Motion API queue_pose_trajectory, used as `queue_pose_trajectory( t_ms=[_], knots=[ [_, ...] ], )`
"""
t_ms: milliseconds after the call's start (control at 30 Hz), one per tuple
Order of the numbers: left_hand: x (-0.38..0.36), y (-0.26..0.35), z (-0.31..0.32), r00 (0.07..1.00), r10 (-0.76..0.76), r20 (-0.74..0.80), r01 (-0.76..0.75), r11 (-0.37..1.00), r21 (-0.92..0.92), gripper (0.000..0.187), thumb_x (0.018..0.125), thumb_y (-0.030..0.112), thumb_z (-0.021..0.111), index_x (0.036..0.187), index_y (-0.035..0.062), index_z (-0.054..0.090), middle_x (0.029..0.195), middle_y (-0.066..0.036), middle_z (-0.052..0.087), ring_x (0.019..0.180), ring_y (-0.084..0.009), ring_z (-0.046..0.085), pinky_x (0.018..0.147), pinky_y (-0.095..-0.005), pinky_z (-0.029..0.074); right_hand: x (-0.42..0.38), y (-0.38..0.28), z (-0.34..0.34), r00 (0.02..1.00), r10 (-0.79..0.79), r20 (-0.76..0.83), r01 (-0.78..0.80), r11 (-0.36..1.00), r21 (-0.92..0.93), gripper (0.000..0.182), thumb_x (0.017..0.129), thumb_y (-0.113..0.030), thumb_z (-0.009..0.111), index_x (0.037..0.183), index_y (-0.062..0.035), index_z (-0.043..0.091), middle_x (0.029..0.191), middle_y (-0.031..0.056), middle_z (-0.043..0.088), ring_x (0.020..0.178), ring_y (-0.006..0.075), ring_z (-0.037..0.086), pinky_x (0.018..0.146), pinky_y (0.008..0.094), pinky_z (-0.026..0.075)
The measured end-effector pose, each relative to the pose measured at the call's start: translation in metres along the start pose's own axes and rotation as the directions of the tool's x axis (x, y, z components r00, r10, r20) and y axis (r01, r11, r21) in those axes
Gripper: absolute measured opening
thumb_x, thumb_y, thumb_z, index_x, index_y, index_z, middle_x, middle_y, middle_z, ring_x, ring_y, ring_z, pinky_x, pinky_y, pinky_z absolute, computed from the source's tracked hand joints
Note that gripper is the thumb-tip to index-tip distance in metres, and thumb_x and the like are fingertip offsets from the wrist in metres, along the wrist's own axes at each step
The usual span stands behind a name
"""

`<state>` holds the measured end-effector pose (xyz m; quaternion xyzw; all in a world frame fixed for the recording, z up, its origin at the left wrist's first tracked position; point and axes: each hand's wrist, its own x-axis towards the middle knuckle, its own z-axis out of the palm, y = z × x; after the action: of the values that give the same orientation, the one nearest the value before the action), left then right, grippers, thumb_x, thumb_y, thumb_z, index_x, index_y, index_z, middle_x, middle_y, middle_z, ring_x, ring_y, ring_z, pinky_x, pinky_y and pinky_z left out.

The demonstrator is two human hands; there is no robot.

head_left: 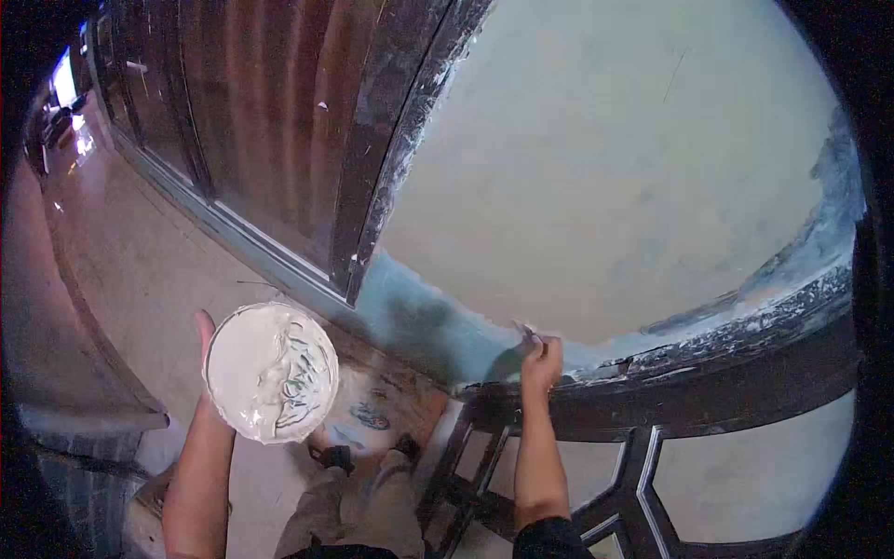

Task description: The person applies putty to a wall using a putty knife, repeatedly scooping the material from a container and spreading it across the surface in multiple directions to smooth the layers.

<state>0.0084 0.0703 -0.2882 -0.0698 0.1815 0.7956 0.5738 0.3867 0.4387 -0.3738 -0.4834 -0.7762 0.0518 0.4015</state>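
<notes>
My left hand (207,337) holds a round tub (223,373) of thick off-white paste from its left side; most of the fingers are hidden behind or beneath it. The paste has a smooth part on the left and ridges on the right. My right hand (540,361) is closed around a small scraper-like tool (524,329), whose tip is at the lower edge of the pale wall (615,186). Around that edge runs a blue-green strip (419,317), with white smears along its border.
Dark wooden panelling (270,121) rises at the upper left. A dark ledge (745,373) with white flecks curves along the wall's lower right, above a dark lattice (643,484). My feet (335,457) stand beside a stained board (391,396) on the floor.
</notes>
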Motion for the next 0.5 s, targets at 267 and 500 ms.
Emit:
queue_pose_trajectory(
  t_ms=[267, 500],
  knots=[
    [-0.005, -0.004, 0.007, 0.997, 0.058, 0.059, -0.063, 0.994, 0.091, 0.111, 0.086, 0.093, 0.035, 0.147, 0.0014, 0.054, 0.144, -0.022, 0.061, 0.126, -0.0432, 0.062, 0.109, -0.0591, 0.048, -0.024, 0.023, 0.010, 0.997, -0.065, -0.048, 0.064, 0.998, -0.008, 0.005, 0.089, -0.005, 0.059, 0.093, -0.0037, 0.062, 0.092, 0.0178, 0.064, 0.088, 0.0425, 0.060, 0.079, 0.0491, 0.048],
    [-0.021, -0.014, 0.052, 0.967, -0.067, 0.246, 0.049, 0.996, 0.079, 0.114, 0.083, 0.096, 0.032, 0.150, 0.0054, 0.051, 0.146, -0.022, 0.058, 0.128, -0.0465, 0.059, 0.107, -0.0674, 0.046, 0.014, -0.013, -0.048, 0.995, -0.041, -0.089, 0.035, 0.997, -0.067, 0.006, 0.093, -0.002, 0.066, 0.094, -0.0001, 0.060, 0.090, 0.0144, 0.062, 0.086, 0.0311, 0.063, 0.079, 0.0395, 0.051]
  ],
)
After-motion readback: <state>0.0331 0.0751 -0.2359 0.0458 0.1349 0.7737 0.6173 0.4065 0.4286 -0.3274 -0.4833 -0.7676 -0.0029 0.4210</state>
